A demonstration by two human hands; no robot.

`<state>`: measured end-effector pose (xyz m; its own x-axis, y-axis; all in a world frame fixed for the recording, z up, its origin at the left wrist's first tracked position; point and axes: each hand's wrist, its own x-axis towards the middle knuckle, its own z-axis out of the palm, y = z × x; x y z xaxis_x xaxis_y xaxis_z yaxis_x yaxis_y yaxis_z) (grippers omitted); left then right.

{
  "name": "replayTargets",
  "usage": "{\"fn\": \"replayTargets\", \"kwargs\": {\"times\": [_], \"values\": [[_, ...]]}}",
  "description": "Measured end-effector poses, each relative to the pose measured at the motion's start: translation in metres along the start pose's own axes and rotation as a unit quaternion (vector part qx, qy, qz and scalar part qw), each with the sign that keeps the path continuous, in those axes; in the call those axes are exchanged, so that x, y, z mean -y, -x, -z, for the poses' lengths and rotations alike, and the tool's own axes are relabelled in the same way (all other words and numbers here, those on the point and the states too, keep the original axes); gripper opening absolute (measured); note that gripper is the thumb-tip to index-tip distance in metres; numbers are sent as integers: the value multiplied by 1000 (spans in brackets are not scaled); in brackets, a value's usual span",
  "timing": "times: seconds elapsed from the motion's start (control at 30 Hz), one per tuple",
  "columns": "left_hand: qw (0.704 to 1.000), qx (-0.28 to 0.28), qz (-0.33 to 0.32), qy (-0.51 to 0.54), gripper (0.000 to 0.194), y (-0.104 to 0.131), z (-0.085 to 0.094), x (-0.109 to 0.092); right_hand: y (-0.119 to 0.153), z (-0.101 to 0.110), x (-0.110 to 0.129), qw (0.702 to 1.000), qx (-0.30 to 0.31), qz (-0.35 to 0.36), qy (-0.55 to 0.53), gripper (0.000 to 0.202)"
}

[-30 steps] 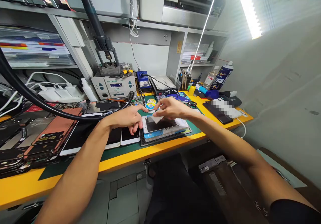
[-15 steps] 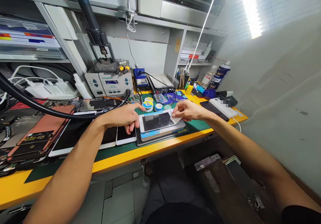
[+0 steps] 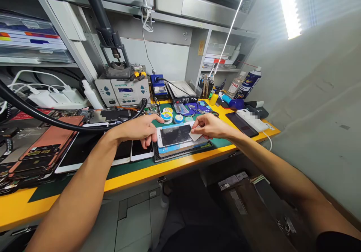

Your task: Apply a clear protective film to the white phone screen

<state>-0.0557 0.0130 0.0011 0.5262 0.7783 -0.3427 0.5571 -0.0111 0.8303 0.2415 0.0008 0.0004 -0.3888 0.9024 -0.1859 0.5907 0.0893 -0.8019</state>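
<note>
A white-framed smartphone point(image 3: 175, 135) with a dark screen lies face up on a blue-and-white box point(image 3: 169, 151). Beneath the box is a black textured mat point(image 3: 191, 152). My left hand point(image 3: 142, 129) is at the phone's left end, its thumb side against the edge, lower fingers curled and the index finger stretched out past the far corner. Between thumb and fingers my right hand point(image 3: 207, 126) pinches a small white sheet point(image 3: 194, 135), which lies over the right part of the screen. Whether it is paper or cloth I cannot tell.
Spools point(image 3: 166, 116) stand just behind the phone. More phones and tablets point(image 3: 81, 150) lie to the left under a thick black hose point(image 3: 56, 122). A rework station point(image 3: 124, 92) sits at the back. On the right are a dark phone point(image 3: 241, 124) and a spray can point(image 3: 248, 82).
My right hand has shifted slightly left with the white sheet, which now lies flatter on the screen. My left hand stays at the phone's left end. The view has tilted a little.
</note>
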Motion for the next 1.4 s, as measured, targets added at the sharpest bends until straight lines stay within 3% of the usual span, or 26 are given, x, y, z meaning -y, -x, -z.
{"fn": "replayTargets", "kwargs": {"times": [0.47,0.8,1.07,1.17,1.23,1.33,1.4], "values": [[1000,-3,0,4,65,1,0,2,-7,-24,14,1000,1,11,21,19],[1000,-2,-2,3,64,4,-4,-6,-19,-51,36,997,33,35,52,16],[1000,9,-7,9,58,3,-1,0,-31,-70,53,994,69,64,50,10],[1000,16,-14,6,53,1,0,1,-34,-64,57,991,108,67,30,14],[1000,18,-16,3,51,0,0,2,-34,-49,59,991,111,73,-8,18],[1000,12,-17,-8,53,-1,0,4,-28,-18,57,994,42,88,-54,27],[1000,3,-18,-23,54,-2,0,5,-19,0,53,994,-6,101,-29,30]]}}
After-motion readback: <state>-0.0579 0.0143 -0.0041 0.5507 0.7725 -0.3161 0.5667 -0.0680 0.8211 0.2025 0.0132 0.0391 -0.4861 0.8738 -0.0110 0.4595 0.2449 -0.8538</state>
